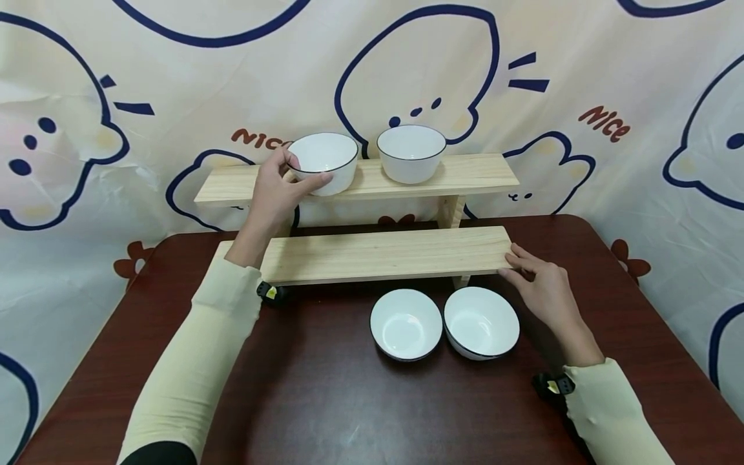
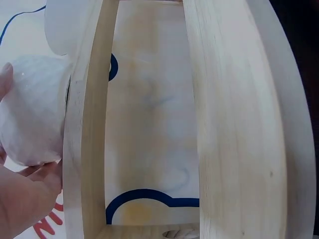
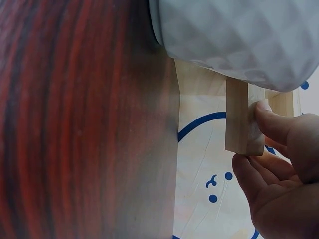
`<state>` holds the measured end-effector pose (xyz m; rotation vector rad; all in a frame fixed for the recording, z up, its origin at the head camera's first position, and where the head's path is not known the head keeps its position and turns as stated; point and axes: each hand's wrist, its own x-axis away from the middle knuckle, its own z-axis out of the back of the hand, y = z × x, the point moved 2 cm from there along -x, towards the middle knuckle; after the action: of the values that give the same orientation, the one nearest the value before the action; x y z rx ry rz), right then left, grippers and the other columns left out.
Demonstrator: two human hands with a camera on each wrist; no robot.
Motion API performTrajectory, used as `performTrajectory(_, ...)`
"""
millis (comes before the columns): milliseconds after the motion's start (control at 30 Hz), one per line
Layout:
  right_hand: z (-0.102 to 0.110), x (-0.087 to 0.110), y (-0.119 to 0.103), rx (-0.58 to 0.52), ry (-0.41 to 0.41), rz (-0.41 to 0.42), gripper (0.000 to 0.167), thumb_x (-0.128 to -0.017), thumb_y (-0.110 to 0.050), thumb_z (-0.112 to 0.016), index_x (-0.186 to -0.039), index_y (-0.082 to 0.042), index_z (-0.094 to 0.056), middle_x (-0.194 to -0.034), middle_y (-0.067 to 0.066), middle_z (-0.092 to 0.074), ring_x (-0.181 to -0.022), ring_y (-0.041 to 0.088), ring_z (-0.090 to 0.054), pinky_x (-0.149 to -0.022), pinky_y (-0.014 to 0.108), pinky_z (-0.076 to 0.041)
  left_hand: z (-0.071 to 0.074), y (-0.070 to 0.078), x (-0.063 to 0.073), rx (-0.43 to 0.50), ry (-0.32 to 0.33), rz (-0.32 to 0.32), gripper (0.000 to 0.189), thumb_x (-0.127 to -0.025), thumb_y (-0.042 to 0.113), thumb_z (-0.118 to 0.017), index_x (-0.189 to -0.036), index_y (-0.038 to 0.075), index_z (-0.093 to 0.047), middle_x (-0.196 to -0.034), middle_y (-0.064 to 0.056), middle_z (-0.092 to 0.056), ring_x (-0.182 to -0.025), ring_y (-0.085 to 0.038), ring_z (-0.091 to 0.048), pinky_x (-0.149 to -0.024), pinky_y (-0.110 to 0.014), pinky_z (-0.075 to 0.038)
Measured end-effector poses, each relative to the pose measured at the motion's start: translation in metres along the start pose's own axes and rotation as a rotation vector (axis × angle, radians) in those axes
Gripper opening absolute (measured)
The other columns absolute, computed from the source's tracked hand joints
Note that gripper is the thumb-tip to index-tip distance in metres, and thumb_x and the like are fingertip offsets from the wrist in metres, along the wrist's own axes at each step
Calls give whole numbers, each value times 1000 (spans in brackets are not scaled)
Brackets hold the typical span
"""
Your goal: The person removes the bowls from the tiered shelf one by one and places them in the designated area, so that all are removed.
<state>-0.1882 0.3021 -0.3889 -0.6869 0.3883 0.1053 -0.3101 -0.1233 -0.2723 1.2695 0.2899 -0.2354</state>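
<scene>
Pinching at left: gripping the left upper bowl (image 1: 327, 157) with the left hand (image 1: 276, 187), thumb across the near side, other fingers round the left of the rim.
Pinching at right: holding the lower board (image 1: 372, 255) by its right end with the right hand (image 1: 543, 284), between thumb and fingertips.
Bowl from fingers: lying to the right of the left fingers, mouth upward, round and so without a long axis; far nearer the left hand than the right.
Bowl to upper board (image 1: 476, 173): close to the front edge, left of the middle; by judgement, the relation to mind most. Resting or just lifted: cannot tell.
Board axis: running left to right, roughly parallel with the lower board, set higher and farther back.
Right upper bowl (image 1: 411, 155): standing on the same board, just right of the held one, apart from it.
Table bowls: on the brown table (image 1: 349, 407), in front of the lower board, left table bowl (image 1: 405, 324) close beside right table bowl (image 1: 481, 321), nearer the right hand.
</scene>
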Motion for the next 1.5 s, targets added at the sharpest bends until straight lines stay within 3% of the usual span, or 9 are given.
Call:
performTrajectory(200, 0, -1, 0, 5, -2, 8, 39, -92, -7, -76, -124, 10, -65, -139, 26, -55, -126, 47, -53, -95, 64, -45, 5, 1, 9, 7, -4, -33, 52, -78, 21, -90, -91, 6, -41, -141, -5, -53, -133, -18, -44, -107, -37, -40)
performTrajectory(567, 1, 0, -1, 5, -1, 1, 39, -91, -6, -75, -125, 10, -64, -139, 26, -55, -126, 48, -53, -95, 64, -45, 13, 3, 27, 55, 0, -38, 50, -77, 15, -90, -91, 5, -44, -153, -4, -46, -138, -24, -42, -107, -50, -44)
performTrajectory(967, 0, 0, 0, 9, 0, 4, 39, -91, -6, -76, -125, 10, -64, -138, 26, -56, -126, 47, -53, -95, 64, -45, 17, 2, 47, 129, 22, -143, 47, -73, 8, -91, -87, 3, -46, -148, 1, -52, -132, -20, -49, -94, -34, -48)
performTrajectory(1233, 1, 0, 0, 10, -7, -6, 39, -92, -8, -75, -125, 10, -65, -139, 25, -55, -126, 47, -52, -96, 64, -45, 20, 2, 62, 89, 2, -142, 46, -73, 7, -91, -87, 3, -48, -152, -5, -49, -129, -24, -52, -88, -29, -47)
performTrajectory(1500, 1, 0, 1, 11, -5, -3, 39, -92, -7, -75, -125, 10, -64, -139, 26, -55, -126, 47, -53, -96, 64, -45, 22, 0, 75, 126, -29, -117, 44, -73, 0, -89, -87, 2, -48, -154, -9, -46, -131, -32, -52, -94, -28, -52)
